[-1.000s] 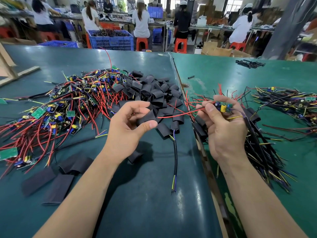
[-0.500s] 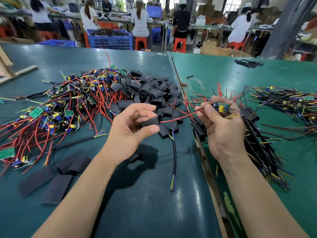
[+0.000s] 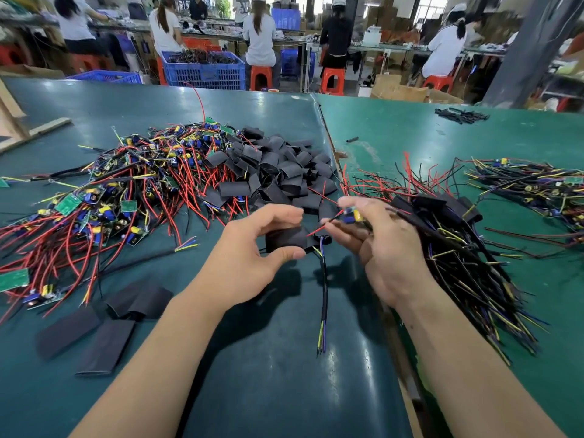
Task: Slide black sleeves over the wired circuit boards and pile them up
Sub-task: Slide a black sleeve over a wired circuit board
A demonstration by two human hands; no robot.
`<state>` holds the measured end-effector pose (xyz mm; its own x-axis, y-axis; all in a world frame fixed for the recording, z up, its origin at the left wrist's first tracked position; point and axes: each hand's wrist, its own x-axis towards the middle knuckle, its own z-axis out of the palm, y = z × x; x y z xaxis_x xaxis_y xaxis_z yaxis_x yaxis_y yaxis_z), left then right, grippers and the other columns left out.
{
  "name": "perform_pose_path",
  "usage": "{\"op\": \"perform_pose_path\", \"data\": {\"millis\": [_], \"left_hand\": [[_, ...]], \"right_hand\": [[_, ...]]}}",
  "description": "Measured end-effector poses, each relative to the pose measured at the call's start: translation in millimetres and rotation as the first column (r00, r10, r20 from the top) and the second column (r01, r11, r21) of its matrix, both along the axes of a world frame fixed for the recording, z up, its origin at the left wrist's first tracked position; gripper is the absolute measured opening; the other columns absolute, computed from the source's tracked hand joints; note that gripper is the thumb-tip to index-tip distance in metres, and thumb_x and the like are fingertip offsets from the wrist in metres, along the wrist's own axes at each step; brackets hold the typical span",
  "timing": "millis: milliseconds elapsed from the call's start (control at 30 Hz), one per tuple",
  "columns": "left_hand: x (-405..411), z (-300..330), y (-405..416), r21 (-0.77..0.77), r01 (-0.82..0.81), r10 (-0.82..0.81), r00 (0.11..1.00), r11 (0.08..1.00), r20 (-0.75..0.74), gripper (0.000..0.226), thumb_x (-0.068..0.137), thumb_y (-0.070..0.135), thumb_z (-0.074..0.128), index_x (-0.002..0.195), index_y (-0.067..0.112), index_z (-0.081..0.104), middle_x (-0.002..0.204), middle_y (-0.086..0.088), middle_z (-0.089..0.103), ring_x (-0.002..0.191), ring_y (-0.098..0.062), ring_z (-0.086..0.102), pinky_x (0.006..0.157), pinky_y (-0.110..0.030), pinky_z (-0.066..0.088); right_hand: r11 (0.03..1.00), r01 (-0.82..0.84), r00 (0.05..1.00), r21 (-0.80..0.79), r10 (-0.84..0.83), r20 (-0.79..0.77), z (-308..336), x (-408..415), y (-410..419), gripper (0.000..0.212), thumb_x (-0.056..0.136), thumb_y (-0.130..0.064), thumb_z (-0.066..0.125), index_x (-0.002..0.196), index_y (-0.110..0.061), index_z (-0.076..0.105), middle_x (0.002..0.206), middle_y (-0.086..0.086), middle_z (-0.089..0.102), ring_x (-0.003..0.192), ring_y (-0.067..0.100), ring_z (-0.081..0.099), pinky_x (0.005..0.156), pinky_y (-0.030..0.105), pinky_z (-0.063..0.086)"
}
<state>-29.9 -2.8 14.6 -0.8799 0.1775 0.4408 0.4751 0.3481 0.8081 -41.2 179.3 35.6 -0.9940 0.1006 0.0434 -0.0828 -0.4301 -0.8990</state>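
Note:
My left hand pinches a black sleeve between thumb and fingers above the table. My right hand pinches a small wired circuit board; its red wire tips point at the sleeve's mouth, a short gap away. A black cable with yellow and blue ends hangs below the hands. Loose black sleeves lie heaped behind my hands. Unsleeved boards with red wires cover the left of the table. Sleeved boards are piled right of my right hand.
Several flat sleeves lie at the near left. More wired boards lie at the far right. A seam splits the two green tables. A wooden frame stands at the left edge. People sit at benches behind blue crates.
My right hand has moved left with the board, bringing the red wire tips close to the sleeve. The left hand has kept its pinch on the sleeve and shifted slightly right.

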Motion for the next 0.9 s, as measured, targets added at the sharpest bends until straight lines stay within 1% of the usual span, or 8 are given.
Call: {"op": "perform_pose_path", "data": {"millis": [100,167,200,267,333,600,767,900], "left_hand": [[0.0,-1.8,-0.6,-0.149,-0.091,0.08,0.994,0.985,-0.079,0.046,0.076,0.01,0.083,0.115,0.024,0.065,0.113,0.017,0.068,0.107,0.003,0.061,0.104,-0.024,0.044],[-1.2,-1.4,-1.9,-0.259,-0.188,0.148,0.975,0.947,-0.168,0.045,0.077,0.016,0.082,0.119,0.023,0.065,0.111,0.022,0.064,0.105,0.001,0.056,0.105,-0.023,0.036],[-2.0,-1.4,-2.9,-0.304,-0.218,0.161,0.966,0.928,-0.2,0.046,0.079,0.019,0.081,0.122,0.023,0.064,0.111,0.023,0.063,0.106,-0.001,0.054,0.105,-0.022,0.033],[-4.0,-2.2,-3.8,-0.339,-0.199,0.149,0.974,0.92,-0.168,0.051,0.081,0.02,0.079,0.129,0.024,0.061,0.117,0.016,0.066,0.111,-0.009,0.058,0.104,-0.029,0.04],[-4.4,-3.7,-2.8,-0.328,-0.163,0.14,0.986,0.931,-0.091,0.056,0.083,0.019,0.078,0.134,0.026,0.057,0.121,0.01,0.067,0.114,-0.013,0.06,0.098,-0.034,0.048],[-2.7,-5.6,3.7,-0.239,-0.148,0.129,0.987,0.96,-0.093,0.063,0.074,0.014,0.084,0.131,0.025,0.059,0.114,0.014,0.067,0.108,-0.003,0.061,0.1,-0.011,0.039],[-1.6,-5.2,5.5,-0.166,-0.138,0.125,0.989,0.976,-0.083,0.061,0.073,0.013,0.084,0.129,0.023,0.06,0.11,0.014,0.068,0.108,0.0,0.062,0.1,-0.012,0.041],[-0.7,-4.4,5.2,-0.129,-0.076,0.068,0.995,0.989,-0.066,0.06,0.074,0.011,0.084,0.126,0.028,0.06,0.111,0.012,0.07,0.109,0.003,0.062,0.102,-0.016,0.043]], "right_hand": [[0.99,-0.067,0.998,0.123,0.068,-0.006,-4.3,4.3,-3.4,0.019,0.098,-0.006,0.051,0.088,-0.006,0.067,0.085,0.017,0.06,0.066,0.024,0.069,0.064,0.03,0.06],[0.974,-0.012,0.997,0.225,0.03,-0.078,-5.0,5.4,-0.9,0.012,0.095,-0.005,0.058,0.09,-0.01,0.067,0.081,0.014,0.067,0.067,0.027,0.07,0.064,0.032,0.06],[0.968,0.02,0.995,0.25,0.006,-0.102,-4.6,5.3,0.6,0.009,0.093,-0.004,0.06,0.089,-0.01,0.067,0.078,0.013,0.068,0.067,0.028,0.071,0.063,0.032,0.059],[0.971,0.032,0.995,0.235,-0.008,-0.103,-4.3,4.7,2.2,0.007,0.092,-0.004,0.062,0.089,-0.008,0.066,0.076,0.013,0.068,0.066,0.029,0.071,0.06,0.028,0.057],[0.977,0.0,0.996,0.215,0.018,-0.084,-4.7,4.5,1.0,0.007,0.092,-0.003,0.061,0.092,-0.008,0.066,0.076,0.012,0.067,0.065,0.029,0.071,0.058,0.027,0.056],[0.951,-0.176,0.984,0.253,0.175,0.03,-11.3,6.6,-5.5,0.008,0.09,0.003,0.062,0.092,-0.002,0.068,0.078,0.014,0.067,0.071,0.022,0.069,0.07,0.03,0.06],[0.953,-0.121,0.99,0.278,0.135,-0.032,-8.2,5.7,-0.7,0.009,0.084,0.003,0.068,0.091,-0.003,0.069,0.074,0.012,0.072,0.064,0.022,0.07,0.062,0.026,0.057],[0.956,-0.17,0.985,0.241,0.175,0.003,-9.8,3.8,0.6,0.01,0.083,0.0,0.068,0.093,-0.005,0.069,0.074,0.01,0.072,0.061,0.019,0.069,0.061,0.024,0.056]]}}
